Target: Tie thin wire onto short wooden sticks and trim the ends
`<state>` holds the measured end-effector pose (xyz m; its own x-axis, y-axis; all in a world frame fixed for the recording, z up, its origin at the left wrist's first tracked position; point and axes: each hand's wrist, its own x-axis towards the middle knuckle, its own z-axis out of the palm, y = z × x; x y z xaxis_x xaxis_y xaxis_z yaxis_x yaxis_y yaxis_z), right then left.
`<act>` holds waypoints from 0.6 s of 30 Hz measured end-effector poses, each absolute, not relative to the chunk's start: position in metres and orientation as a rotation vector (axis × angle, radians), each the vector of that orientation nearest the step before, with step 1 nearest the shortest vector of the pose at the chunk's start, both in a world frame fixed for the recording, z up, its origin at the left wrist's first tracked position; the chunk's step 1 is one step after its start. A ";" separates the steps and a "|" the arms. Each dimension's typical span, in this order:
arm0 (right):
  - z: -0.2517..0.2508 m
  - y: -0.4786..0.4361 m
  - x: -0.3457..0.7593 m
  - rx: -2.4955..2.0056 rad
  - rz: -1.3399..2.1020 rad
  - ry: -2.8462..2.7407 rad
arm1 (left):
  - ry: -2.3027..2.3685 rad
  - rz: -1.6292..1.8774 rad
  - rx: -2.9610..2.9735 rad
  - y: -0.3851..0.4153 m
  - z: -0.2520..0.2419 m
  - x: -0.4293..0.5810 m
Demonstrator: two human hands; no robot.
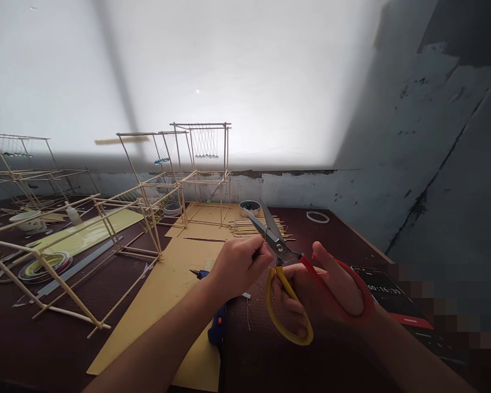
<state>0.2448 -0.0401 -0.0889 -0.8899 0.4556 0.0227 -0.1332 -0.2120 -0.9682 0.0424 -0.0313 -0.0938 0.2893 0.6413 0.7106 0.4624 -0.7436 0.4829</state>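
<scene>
My right hand (327, 289) holds a pair of scissors (279, 246), with fingers through the yellow and red handle loops and the thumb raised. The blades are spread and point up and away. Close to the blades, my left hand (241, 262) is closed in a pinch. A thin thread (265, 232) shows at its fingertips between the blades; most of it is hidden by the fingers. Below my left wrist, a blue glue gun (216, 327) lies partly covered on the tan board (175, 305).
Stick frames (180, 183) with hanging beads stand left and centre. Loose sticks (245, 226) and a round tin (250, 207) lie beyond the scissors. A phone (393, 297) with a timer sits right. Tape rolls (45, 267), a cup (28, 221) and a bottle (72, 214) are left.
</scene>
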 end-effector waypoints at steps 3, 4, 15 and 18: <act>-0.091 -0.039 0.245 -0.401 2.137 -1.682 | 1.044 1.454 2.354 -0.032 -0.094 0.042; -0.092 -0.039 0.245 -0.409 2.137 -1.679 | 1.046 1.458 2.348 -0.032 -0.093 0.042; -0.089 -0.048 0.242 -0.525 2.096 -1.585 | 1.068 1.460 2.338 -0.033 -0.092 0.043; -0.090 -0.047 0.243 -0.551 2.092 -1.595 | 1.077 1.457 2.343 -0.033 -0.092 0.043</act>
